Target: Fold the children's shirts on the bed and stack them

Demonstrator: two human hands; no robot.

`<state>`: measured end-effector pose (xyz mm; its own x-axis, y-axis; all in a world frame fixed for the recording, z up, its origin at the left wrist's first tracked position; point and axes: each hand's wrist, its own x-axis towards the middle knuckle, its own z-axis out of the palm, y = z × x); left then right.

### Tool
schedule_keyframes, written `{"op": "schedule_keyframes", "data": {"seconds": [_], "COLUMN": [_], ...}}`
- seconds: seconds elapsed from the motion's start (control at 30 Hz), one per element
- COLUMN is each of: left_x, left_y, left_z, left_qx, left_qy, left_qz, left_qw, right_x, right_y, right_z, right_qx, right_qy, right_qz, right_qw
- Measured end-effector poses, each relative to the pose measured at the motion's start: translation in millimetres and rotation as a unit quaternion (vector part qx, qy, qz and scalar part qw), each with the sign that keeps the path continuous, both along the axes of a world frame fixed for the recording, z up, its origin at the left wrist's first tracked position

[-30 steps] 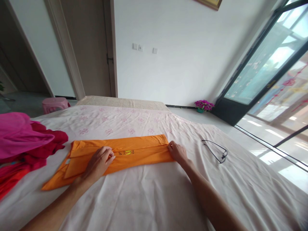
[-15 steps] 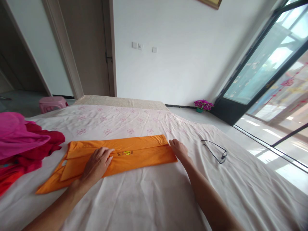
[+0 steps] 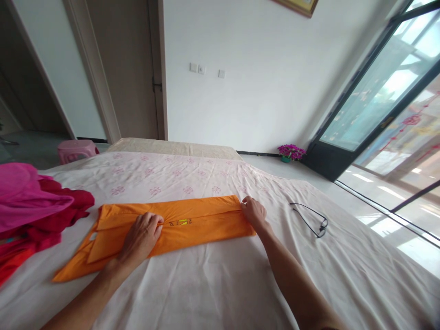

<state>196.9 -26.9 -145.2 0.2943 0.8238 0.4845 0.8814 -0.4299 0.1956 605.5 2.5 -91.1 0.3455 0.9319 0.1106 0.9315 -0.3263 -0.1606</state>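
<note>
A folded orange T-shirt lies as a long strip across the bed, with small dark and yellow print near its middle and a pale tag toward its left end. My left hand rests on the strip left of the print; its fingers are pinched on the cloth, which puckers around them. At the right end, my right hand has its fingers closed on the shirt's edge. A pointed orange corner sticks out at the lower left.
Pink and red clothes are heaped at the left. Folded eyeglasses lie right of my right hand on the pale flowered bedsheet. Beyond the bed are a pink stool, potted purple flowers and a glass door.
My left fingers have drawn together and now gather the cloth, with creases running toward the print. My right hand stays at the shirt's right end. The view has shifted slightly.
</note>
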Motion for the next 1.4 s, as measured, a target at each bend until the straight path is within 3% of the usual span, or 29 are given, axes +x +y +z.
{"op": "schedule_keyframes", "data": {"seconds": [0.07,0.13,0.2,0.27,0.47,0.7,0.8,0.93,1.03,1.17,1.3,1.4], "left_x": [0.4,0.7,0.4,-0.6,-2.2,2.9,-9.9,-40.7,-55.5,-56.7,-62.4,-85.8], "left_y": [0.2,0.0,0.2,0.9,1.5,-8.4,-12.6,-17.8,-21.5,-23.3,-14.4,0.0], "left_z": [-0.2,-0.1,-0.7,-2.2,-4.5,1.8,2.1,1.0,0.9,-0.3,-1.1,5.4], "left_qx": [0.004,0.008,0.011,0.013,0.004,-0.004,-0.048,-0.127,-0.127,-0.114,-0.106,-0.086], "left_qy": [0.014,0.025,0.03,0.027,-0.001,0.032,0.056,0.074,0.064,-0.002,-0.17,-0.231], "left_qz": [0.002,0.003,0.001,-0.002,-0.006,0.062,0.082,0.059,0.047,0.038,0.014,0.056], "left_qw": [1.0,1.0,0.999,1.0,1.0,0.998,0.994,0.987,0.989,0.993,0.98,0.968], "right_x": [-17.2,-39.6,-58.7,-66.8,-37.5,-32.0,-33.3,-33.6,-34.7,-35.7,-34.0,-31.3], "right_y": [0.5,-1.4,-4.4,-5.9,5.2,12.6,13.0,12.4,11.9,12.3,14.6,16.7], "right_z": [2.8,0.2,-7.6,-17.6,-36.6,-44.8,-44.4,-42.7,-42.0,-42.6,-46.2,-50.5], "right_qx": [0.051,0.073,0.047,-0.004,-0.068,-0.067,-0.061,-0.063,-0.061,-0.055,-0.045,-0.032], "right_qy": [-0.02,-0.033,-0.042,-0.048,-0.065,-0.087,-0.087,-0.087,-0.087,-0.082,-0.077,-0.079], "right_qz": [0.052,0.145,0.25,0.302,0.174,0.152,0.15,0.146,0.143,0.14,0.14,0.142], "right_qw": [0.997,0.986,0.966,0.952,0.98,0.982,0.983,0.983,0.984,0.985,0.986,0.986]}}
